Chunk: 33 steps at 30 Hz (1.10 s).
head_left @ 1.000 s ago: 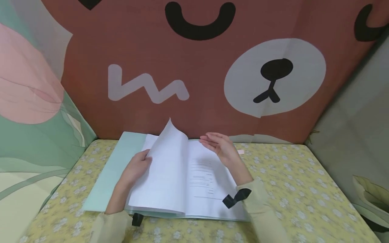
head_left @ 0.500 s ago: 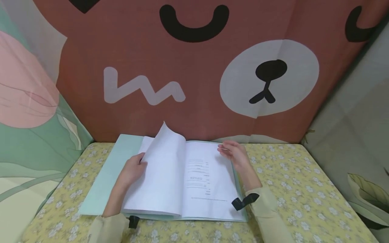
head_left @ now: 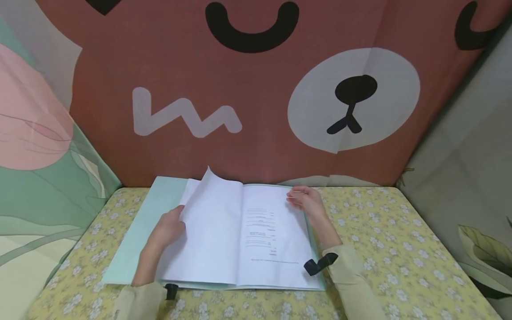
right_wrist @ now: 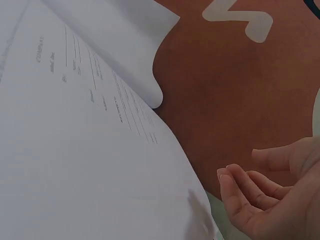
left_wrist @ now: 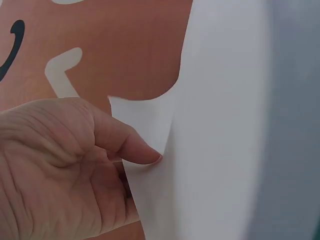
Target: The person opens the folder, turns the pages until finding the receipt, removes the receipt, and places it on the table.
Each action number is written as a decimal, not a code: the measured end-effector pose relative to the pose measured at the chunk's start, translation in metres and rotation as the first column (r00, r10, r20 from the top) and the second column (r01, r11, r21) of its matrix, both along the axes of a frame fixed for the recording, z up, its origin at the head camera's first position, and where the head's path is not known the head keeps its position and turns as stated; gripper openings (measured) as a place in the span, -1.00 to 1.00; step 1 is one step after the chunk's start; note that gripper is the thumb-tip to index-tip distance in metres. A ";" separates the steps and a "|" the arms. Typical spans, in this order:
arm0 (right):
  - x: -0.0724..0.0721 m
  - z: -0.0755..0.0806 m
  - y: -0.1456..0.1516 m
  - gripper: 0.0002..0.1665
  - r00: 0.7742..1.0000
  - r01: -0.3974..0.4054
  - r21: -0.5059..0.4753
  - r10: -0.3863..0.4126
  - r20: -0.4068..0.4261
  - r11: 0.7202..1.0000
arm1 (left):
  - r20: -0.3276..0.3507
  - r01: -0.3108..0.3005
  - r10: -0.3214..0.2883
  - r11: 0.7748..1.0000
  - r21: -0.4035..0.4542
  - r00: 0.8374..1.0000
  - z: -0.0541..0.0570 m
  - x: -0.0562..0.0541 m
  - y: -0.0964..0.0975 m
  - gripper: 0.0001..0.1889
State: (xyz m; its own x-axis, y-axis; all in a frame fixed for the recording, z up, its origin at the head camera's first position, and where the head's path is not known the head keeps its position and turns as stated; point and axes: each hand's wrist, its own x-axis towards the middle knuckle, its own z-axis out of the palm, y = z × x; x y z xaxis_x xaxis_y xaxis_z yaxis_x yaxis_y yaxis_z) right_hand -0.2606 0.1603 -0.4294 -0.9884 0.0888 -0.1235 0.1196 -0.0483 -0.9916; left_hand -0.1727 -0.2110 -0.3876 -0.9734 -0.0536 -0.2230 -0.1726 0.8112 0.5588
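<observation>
A light green folder (head_left: pixel 132 242) lies open on the table, with white paper sheets inside. My left hand (head_left: pixel 169 226) pinches the left edge of a blank turned sheet (head_left: pixel 212 231), its thumb on top in the left wrist view. The sheet's upper corner curls upward. On the right side lies a printed page (head_left: pixel 260 218) with lines of text, too small to read. Over that page's upper right corner is my right hand (head_left: pixel 307 203). In the right wrist view, its fingers (right_wrist: pixel 240 197) are loosely bent, thumb apart, with nothing between them.
The table (head_left: pixel 372 249) wears a yellow floral cloth. Behind it hangs a reddish-brown cartoon backdrop (head_left: pixel 264 146), close to the folder's far edge. Side curtains (head_left: pixel 472 186) stand to left and right. A black wrist camera (head_left: pixel 320 264) sits at the right cuff.
My left hand has moved left and slightly down, drawing the sheet flatter to the left. The right hand has shifted right and down to the printed page's upper right corner.
</observation>
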 end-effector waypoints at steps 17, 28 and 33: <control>0.002 -0.006 0.011 -0.61 0.999 -0.032 0.283 0.029 0.015 0.959 | 0.084 -0.031 0.043 0.991 -0.130 0.996 -0.018 -0.004 0.002 -0.34; -0.004 -0.010 0.012 -0.59 0.998 -0.065 0.395 0.067 0.010 0.916 | 0.155 0.001 0.031 0.980 -0.199 0.987 -0.025 -0.006 0.003 -0.30; -0.005 -0.013 0.014 -0.52 0.991 -0.106 0.479 0.133 -0.023 0.871 | 0.121 0.035 -0.006 0.970 -0.241 0.993 -0.029 -0.002 0.003 -0.36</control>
